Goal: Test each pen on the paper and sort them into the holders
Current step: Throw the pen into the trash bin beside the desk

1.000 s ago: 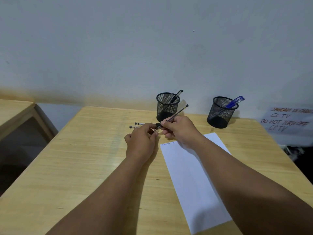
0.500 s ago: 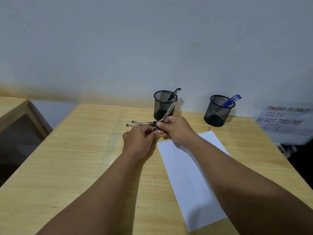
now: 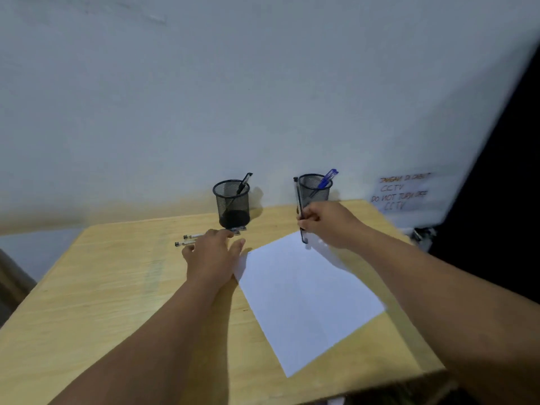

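Your paper (image 3: 304, 299) lies on the table (image 3: 96, 290) toward its right edge. Two holders stand along the far edge, the left holder (image 3: 232, 204) and the right holder (image 3: 315, 190), each with a pen in it. Loose pens (image 3: 188, 240) lie just before the left holder.

Lower half of the frame: I see the surface (image 3: 96, 290) as pale wood with fine lengthwise grain and a matt, lightly satin finish. At centre right lies the paper (image 3: 304, 296), a plain white sheet, smooth and matt, flat on the wood. At upper centre, I read the left holder (image 3: 232, 204) and the right holder (image 3: 315, 190) as black wire mesh, dull and see-through. The pen (image 3: 299, 209) in the right hand's (image 3: 330, 223) grip looks like dark plastic with a slight gloss. Behind, the wall (image 3: 204, 92) is painted, matt and faintly uneven.
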